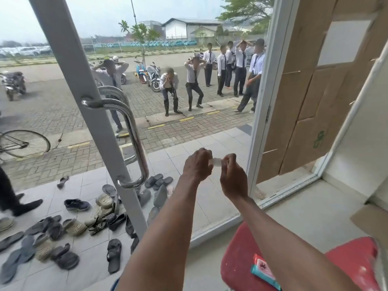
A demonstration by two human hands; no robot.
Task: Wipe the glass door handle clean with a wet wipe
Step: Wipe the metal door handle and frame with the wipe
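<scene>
Container noted: one wipe packet (265, 273), pink and teal, lies flat on a red stool (237, 259) at lower right. Whether its flap is open or what is left inside cannot be told from this view.

Left hand (196, 164): raised in front of the glass, fingers curled, thumb and fingertips pinched on the left end of a small white wet wipe (216, 161). Right hand (232, 175): raised just beside the left, fingers likewise curled and pinched on the right end of that wipe. The wipe is stretched between the two hands, still small and folded or bunched; its exact fold cannot be told. Neither hand touches the door.

Task item: the door handle (131, 131), a polished metal bar, is mounted on the grey door frame (88, 101) left of the hands. It sits near the left hand but apart from it. A matching handle shows behind it through the glass.

Surroundings: sandals and shoes (75, 225) lie scattered on the tiles outside. Cardboard sheets (298, 114) cover the panel at right.
</scene>
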